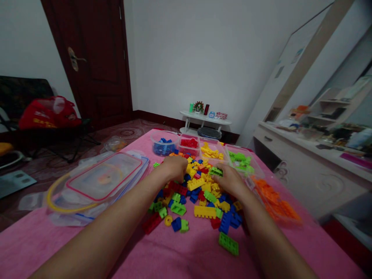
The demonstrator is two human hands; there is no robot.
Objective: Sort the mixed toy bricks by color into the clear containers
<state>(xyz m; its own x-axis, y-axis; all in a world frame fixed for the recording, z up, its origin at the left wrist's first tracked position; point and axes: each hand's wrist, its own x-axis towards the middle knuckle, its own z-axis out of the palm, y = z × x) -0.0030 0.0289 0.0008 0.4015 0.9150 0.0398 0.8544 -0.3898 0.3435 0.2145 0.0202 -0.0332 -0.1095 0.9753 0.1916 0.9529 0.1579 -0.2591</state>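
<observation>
A heap of mixed toy building bricks [203, 182], in yellow, blue, red and green, lies in the middle of the pink cloth. At its left side my left hand [176, 167] reaches in with curled fingers; their tips are turned away, so I cannot see what is between them. On the heap's right side, my right hand [228, 178] is closed on a green brick [216, 171]. Close to me lie a long yellow brick [205, 212] and a separate green brick [228, 243].
Clear tubs hold sorted bricks: a blue-filled tub [165, 149], red-filled tub [189, 145], yellow-filled tub [212, 155], green-filled tub [241, 162] and orange-filled tub [276, 205]. Stacked clear lids [101, 180] lie left on the pink cloth [180, 255].
</observation>
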